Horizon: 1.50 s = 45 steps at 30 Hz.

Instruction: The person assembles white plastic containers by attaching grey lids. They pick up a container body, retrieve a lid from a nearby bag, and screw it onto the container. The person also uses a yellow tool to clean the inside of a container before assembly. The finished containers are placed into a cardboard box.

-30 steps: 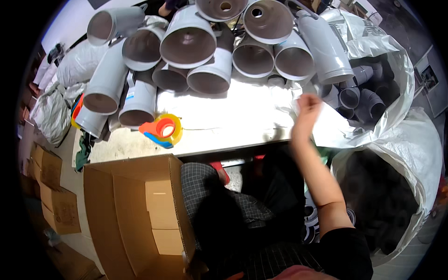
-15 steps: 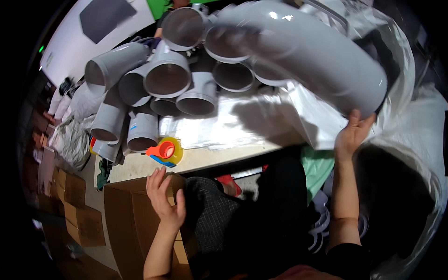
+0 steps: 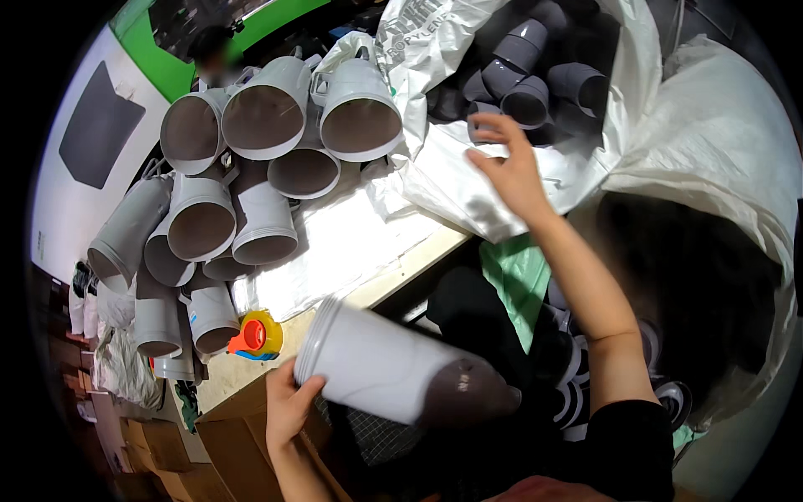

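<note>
Clamping its fingers round the ridged end of the grey pipe [image 3: 376, 360], the left hand [image 3: 288, 408] holds it slantwise, nearside of the open white sack [image 3: 439, 159]; right hand [image 3: 512, 171], fingers apart, by that sack's mouth. Firm rim grip, far end steadied!

a smooth grey pipe [image 3: 381, 361], ridged near its left end, slants down rightward in the left hand [image 3: 289, 405]; grey elbows [image 3: 520, 48] lie jumbled together
</note>
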{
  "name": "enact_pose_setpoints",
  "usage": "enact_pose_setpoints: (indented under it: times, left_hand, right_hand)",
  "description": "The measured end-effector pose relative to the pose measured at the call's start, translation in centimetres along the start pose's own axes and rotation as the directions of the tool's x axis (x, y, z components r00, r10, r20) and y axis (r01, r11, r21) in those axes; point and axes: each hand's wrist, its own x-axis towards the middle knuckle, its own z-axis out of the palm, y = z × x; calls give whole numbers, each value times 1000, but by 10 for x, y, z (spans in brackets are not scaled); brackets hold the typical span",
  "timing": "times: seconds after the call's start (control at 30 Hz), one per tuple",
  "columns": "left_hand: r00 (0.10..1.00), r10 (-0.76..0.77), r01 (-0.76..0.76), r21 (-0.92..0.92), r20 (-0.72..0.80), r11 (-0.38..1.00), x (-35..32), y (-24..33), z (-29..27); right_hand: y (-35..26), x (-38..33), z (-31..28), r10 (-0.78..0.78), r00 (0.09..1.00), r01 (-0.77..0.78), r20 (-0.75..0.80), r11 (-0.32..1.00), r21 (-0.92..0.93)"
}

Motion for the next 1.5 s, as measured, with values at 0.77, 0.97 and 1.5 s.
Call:
enact_pose_setpoints:
  times: [0.77, 0.97, 1.5]
  left_hand:
    - [833, -172, -255, -641, -525, 724, -11, -126, -32]
    - [819, -246, -289, -744, -518, 602, -16, -151, -34]
    - [845, -282, -158, -716, -454, 680, -35, -126, -39]
  right_hand:
    - [159, 60, -52, -353, 929, 237, 110, 342, -909]
    - [142, -3, -86, 82, 995, -94, -56, 596, -798]
    - [-21, -120, 80, -67, 978, -12, 196, 928, 373]
